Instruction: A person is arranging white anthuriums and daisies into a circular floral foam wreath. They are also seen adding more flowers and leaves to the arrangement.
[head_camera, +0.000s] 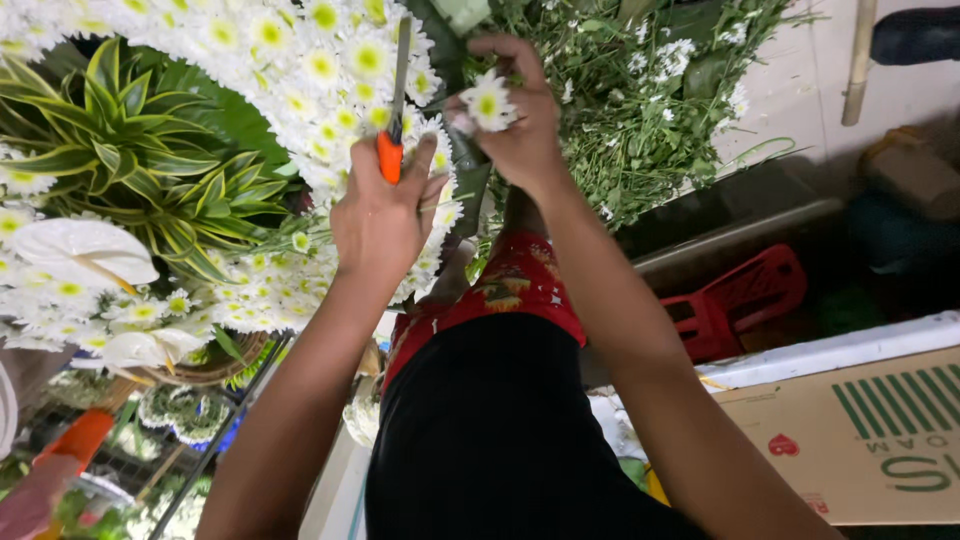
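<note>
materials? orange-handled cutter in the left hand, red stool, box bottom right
Cutter: grey blade looks like bare metal, dull sheen; the orange grip reads as plastic or rubber, mostly hidden by the left hand.
Red stool: likely moulded plastic, uniform glossy colour with slotted openings.
Box: corrugated cardboard by its matte brown face with printing.

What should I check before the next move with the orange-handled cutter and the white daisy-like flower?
1. Left hand grips orange-handled cutter: ok.
2. Cutter blade points up, away from fingers: ok.
3. Right hand pinches white daisy-like flower with yellow-green centre: ok.
4. Flower's stem length: cannot tell, hidden by the hand.
5. Gap in the white flower wreath for it: cannot tell.
</note>
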